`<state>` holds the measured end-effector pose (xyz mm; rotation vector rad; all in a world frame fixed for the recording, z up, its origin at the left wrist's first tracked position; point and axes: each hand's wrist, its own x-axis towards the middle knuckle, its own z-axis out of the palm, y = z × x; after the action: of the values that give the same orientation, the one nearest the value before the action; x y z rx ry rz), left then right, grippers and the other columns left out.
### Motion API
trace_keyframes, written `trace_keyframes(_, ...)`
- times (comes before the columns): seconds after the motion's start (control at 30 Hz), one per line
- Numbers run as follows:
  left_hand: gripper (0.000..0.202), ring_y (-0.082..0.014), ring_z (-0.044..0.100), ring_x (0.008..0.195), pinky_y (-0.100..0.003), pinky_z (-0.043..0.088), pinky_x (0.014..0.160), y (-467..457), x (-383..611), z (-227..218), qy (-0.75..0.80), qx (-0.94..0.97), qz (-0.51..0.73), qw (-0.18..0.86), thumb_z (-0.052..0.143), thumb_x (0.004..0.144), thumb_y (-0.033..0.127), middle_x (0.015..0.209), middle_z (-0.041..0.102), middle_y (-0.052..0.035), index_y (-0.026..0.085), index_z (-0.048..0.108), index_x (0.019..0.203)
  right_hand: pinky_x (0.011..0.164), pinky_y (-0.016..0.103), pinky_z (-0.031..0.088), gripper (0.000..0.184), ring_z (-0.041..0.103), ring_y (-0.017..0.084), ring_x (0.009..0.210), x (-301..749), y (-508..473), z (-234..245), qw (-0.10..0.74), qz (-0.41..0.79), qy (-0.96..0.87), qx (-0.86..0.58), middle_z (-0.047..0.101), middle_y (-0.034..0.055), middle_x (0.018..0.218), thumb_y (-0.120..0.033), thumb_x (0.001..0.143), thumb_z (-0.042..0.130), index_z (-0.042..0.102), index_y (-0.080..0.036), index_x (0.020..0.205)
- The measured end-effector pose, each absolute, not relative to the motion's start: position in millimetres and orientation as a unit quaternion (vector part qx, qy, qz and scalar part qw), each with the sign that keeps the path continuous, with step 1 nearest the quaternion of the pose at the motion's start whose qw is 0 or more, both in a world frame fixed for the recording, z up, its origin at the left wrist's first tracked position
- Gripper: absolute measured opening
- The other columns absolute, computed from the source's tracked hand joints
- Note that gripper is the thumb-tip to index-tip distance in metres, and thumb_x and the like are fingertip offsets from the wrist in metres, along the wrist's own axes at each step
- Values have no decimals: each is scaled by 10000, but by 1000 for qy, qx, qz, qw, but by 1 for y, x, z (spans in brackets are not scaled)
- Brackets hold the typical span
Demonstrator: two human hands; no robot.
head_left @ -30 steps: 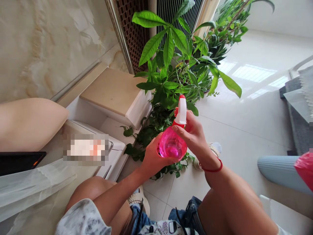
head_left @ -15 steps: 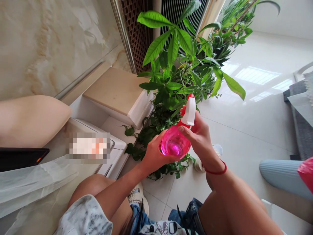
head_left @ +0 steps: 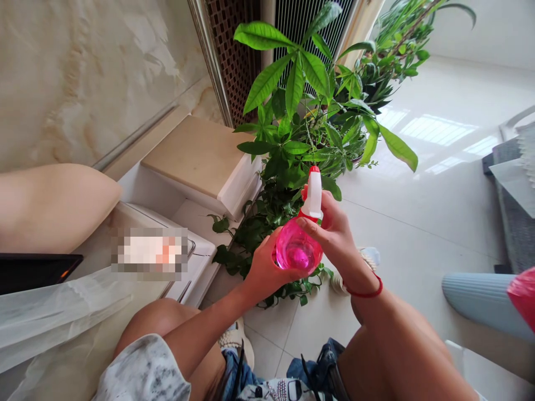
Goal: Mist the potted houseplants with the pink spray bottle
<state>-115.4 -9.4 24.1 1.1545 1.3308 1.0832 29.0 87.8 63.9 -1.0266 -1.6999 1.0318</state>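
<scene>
Between both hands is a clear pink spray bottle (head_left: 298,249) with liquid inside and a white and red trigger head pointing away from me. My left hand (head_left: 267,264) wraps the bottle's body from the left and below. Around the neck and trigger, my right hand (head_left: 336,231) is closed, its thumb lying across the bottle's shoulder; the fingers behind the trigger are partly hidden. Just beyond the nozzle stands a leafy green potted plant (head_left: 296,83), its broad leaves spreading above the bottle. Trailing vine leaves (head_left: 267,206) hang behind and below my hands.
On the left is a white cabinet with a tan top (head_left: 196,150), and a tan rounded surface (head_left: 54,206) nearer me. A ribbed light-blue bin (head_left: 476,301) with a red bag stands at right on the tiled floor (head_left: 401,223). More plants (head_left: 401,50) stand further back.
The trigger head has shifted slightly left and tipped more upright, with my right hand moving along with it. My left hand stays around the bottle's body.
</scene>
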Motion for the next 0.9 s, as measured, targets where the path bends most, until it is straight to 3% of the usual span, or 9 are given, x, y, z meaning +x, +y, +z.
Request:
trace_keyframes(0.17,770,-293,645,1229,-432,548,1058,-16,-109,20,541,458,471,525,912,697,369,1345,683,-71,250,590,1386,912,448,520,410,593,241,990,28,87,68,411,434,-698,-394,618,52,1029,-544,850,731,692,-247,1129)
trace_keyframes(0.43,765,-297,622,1277,-440,537,1093,-20,-103,16,531,440,482,540,906,727,425,1398,653,-74,270,567,1395,923,437,511,438,597,242,1026,28,86,66,381,440,-707,-402,627,56,1092,-537,846,731,677,-260,1181)
trace_keyframes(0.63,814,-312,646,1226,-433,565,1036,-27,-97,11,499,405,509,573,913,701,494,1330,686,-98,236,575,1395,898,424,505,362,599,236,992,28,83,67,353,446,-713,-410,623,53,1061,-500,841,732,673,-244,1089)
trace_keyframes(0.77,820,-308,643,1237,-439,557,1048,-30,-96,5,508,412,510,559,896,724,502,1361,668,-112,222,553,1414,870,410,489,285,590,225,932,31,82,70,322,452,-727,-404,622,45,976,-469,855,719,668,-223,991)
trace_keyframes(0.9,828,-318,626,1277,-440,541,1072,-34,-95,-1,496,422,515,558,882,738,522,1408,643,-103,239,530,1432,879,411,475,306,577,228,942,34,80,67,309,455,-734,-398,617,55,1011,-479,861,711,648,-220,1010)
